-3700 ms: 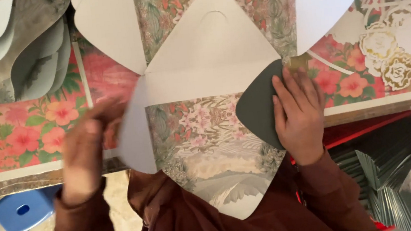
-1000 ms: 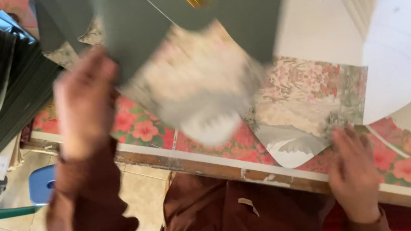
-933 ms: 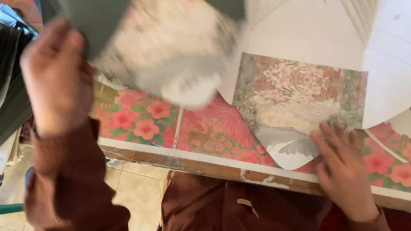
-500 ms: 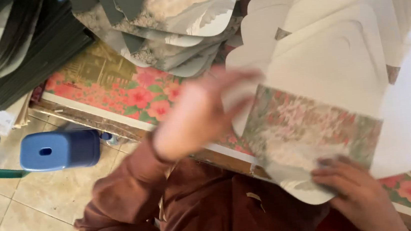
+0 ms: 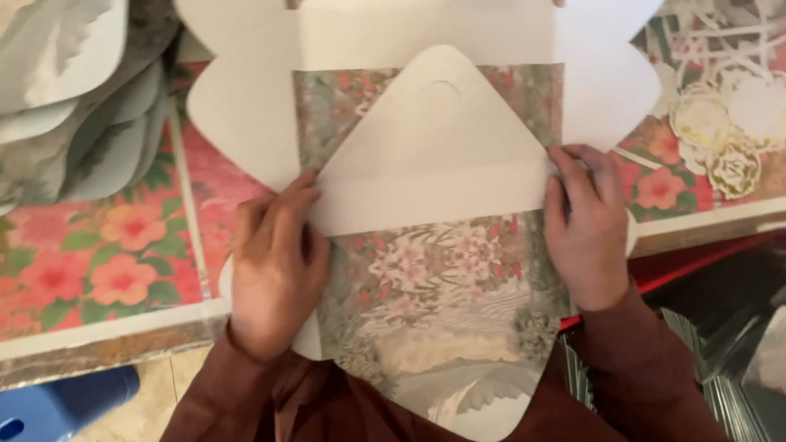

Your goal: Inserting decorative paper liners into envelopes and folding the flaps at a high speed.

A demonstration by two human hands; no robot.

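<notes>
Left hand lies flat, fingers spread, pressing the left edge of the envelope blank — right hand does the same on the right edge, fingers loosely curled, thumb side on the card. I see neither hand gripping, both just pressing down. The blank sits at the table edge w/ its patterned bottom flap hanging over my lap, white top flap folded down in the middle. More white blanks lie under it, farther back. Stack of grey-green pieces at far left — well apart. Blue stool on the floor, lower left. Floral tablecloth under everything
</notes>
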